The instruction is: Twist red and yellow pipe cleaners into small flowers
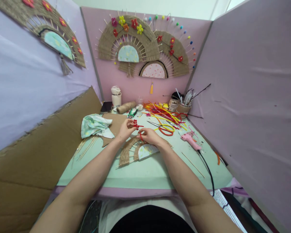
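Note:
My left hand [126, 128] pinches a red pipe-cleaner flower [135, 123] above the table, with a short red end sticking out to the right. Close beside it, my right hand [149, 136] is closed on what look like small red-handled scissors [141, 137], their thin tip pointing up at the flower. Below both hands lies a twine-wrapped fan [127, 156] with thin sticks and a pale floral half-circle centre. My right hand and forearm hide part of this fan.
Orange-handled scissors [166, 129], a pink glue gun [191, 141] with a black cord and a heap of coloured pipe cleaners [162, 111] lie to the right. Floral cloth [94, 125] and thin sticks [87, 147] are left. A twine roll [126, 107] and white bottle [116, 97] stand behind.

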The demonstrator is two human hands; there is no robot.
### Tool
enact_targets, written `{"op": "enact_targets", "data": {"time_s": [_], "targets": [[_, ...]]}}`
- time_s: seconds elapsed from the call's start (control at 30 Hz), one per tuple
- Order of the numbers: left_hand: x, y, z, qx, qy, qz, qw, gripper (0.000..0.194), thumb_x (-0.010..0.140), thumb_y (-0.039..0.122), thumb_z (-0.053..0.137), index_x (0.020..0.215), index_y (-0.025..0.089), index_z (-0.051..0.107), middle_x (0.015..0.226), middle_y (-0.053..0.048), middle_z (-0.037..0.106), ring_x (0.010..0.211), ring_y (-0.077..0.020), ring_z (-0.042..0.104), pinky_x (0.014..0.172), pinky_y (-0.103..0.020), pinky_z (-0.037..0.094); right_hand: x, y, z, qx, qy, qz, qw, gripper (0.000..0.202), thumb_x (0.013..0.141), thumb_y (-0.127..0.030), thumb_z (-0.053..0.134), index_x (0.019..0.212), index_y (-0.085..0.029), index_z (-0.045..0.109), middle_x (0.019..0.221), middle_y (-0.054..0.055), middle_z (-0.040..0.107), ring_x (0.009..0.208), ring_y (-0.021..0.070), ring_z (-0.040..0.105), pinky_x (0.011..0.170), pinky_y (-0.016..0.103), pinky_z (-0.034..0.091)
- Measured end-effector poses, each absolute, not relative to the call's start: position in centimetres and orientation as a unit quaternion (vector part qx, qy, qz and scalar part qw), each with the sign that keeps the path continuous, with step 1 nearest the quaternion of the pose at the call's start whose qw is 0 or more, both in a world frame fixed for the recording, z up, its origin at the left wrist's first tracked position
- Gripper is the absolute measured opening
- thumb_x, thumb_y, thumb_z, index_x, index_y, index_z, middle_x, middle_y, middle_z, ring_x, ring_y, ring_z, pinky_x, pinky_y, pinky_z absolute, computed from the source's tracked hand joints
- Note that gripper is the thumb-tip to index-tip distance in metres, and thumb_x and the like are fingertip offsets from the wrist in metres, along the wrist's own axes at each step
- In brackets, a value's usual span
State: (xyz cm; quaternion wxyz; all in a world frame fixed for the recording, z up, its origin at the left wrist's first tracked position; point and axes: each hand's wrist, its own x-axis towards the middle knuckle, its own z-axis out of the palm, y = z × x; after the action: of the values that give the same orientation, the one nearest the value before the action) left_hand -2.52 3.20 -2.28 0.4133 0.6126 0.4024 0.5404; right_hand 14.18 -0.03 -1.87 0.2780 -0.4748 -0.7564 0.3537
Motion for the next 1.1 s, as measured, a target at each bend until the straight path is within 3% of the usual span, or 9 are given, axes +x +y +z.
{"op": "enact_targets", "data": {"time_s": [0.27, 0.63, 0.93, 1.1], "targets": [[-2.83, 3.21, -2.18, 0.604, 0.397, 0.546, 0.423, 0.035, 0.060, 0.020, 0.070, 0.089, 0.016, 0.050, 0.078, -0.002, 0.063, 0.074, -0.0156, 0.062, 0.068, -0.029, 0.046, 14.08, 0.33, -2.13, -0.469, -0.765, 0.321, 0.303, 0.031, 0.071, -0.045, 0.060, 0.077, -0.015, 0.061, 0.054, -0.004, 0.050, 0.049, 0.0079, 0.038, 0.047, 0.020, 0.026], [-2.98, 3.20, -2.13, 0.609, 0.383, 0.539, 0.437, 0.036, 0.061, 0.022, 0.070, 0.091, 0.017, 0.050, 0.080, -0.002, 0.064, 0.077, -0.0152, 0.062, 0.075, -0.030, 0.046, 13.90, -0.32, -1.55, -0.474, -0.764, 0.307, 0.313, 0.029, 0.072, -0.046, 0.059, 0.075, -0.016, 0.058, 0.058, -0.004, 0.053, 0.052, 0.0086, 0.042, 0.049, 0.019, 0.029], [-3.06, 3.09, -2.02, 0.598, 0.387, 0.535, 0.454, 0.038, 0.059, 0.021, 0.072, 0.089, 0.017, 0.050, 0.076, 0.000, 0.065, 0.075, -0.0155, 0.063, 0.072, -0.030, 0.047, 13.79, -0.15, -1.40, -0.484, -0.760, 0.293, 0.320, 0.031, 0.070, -0.046, 0.061, 0.064, -0.015, 0.056, 0.053, -0.005, 0.045, 0.052, 0.0080, 0.036, 0.049, 0.020, 0.027], [-2.92, 2.93, -1.88, 0.597, 0.387, 0.536, 0.455, 0.039, 0.059, 0.023, 0.072, 0.091, 0.017, 0.050, 0.077, -0.001, 0.065, 0.075, -0.0154, 0.063, 0.072, -0.030, 0.047, 13.57, -0.39, -1.28, -0.487, -0.757, 0.295, 0.320, 0.030, 0.071, -0.045, 0.060, 0.068, -0.016, 0.058, 0.056, -0.004, 0.050, 0.052, 0.0084, 0.040, 0.051, 0.020, 0.029]]}}
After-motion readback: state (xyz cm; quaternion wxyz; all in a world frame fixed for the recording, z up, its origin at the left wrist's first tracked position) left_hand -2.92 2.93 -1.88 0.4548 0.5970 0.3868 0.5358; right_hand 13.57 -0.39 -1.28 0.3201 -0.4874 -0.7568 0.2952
